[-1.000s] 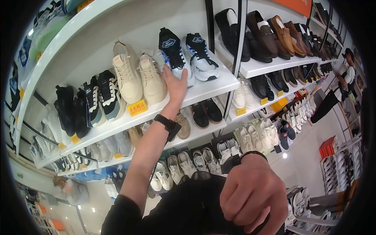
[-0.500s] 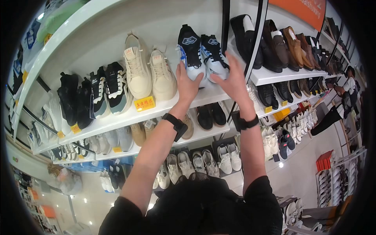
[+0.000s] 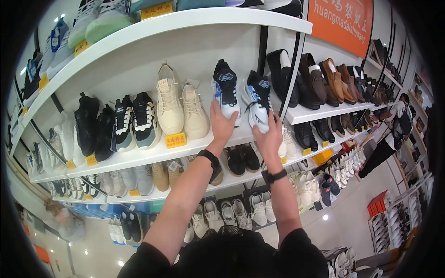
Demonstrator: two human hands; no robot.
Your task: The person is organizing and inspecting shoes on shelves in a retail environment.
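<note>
Two black, white and blue sneakers stand on the white shelf (image 3: 125, 160), toes toward me. My left hand (image 3: 223, 124) is at the toe of the left sneaker (image 3: 225, 85), thumb and fingers on either side of it. Around the toe of the right sneaker (image 3: 258, 99) is my right hand (image 3: 270, 139), its fingers along the outer side. Left of them is a pair of cream shoes (image 3: 170, 103) behind a yellow label (image 3: 175, 140).
Black-and-white sneakers (image 3: 147, 119) and black shoes (image 3: 86, 125) are further left. A black post (image 3: 293, 74) rises on the right, beside brown and black loafers (image 3: 333, 81). A person (image 3: 398, 121) stands far right.
The right sneaker now stands further from the left one. My right hand has come lower, onto its toe. The view has tilted up, showing more of the upper shelf and orange sign.
</note>
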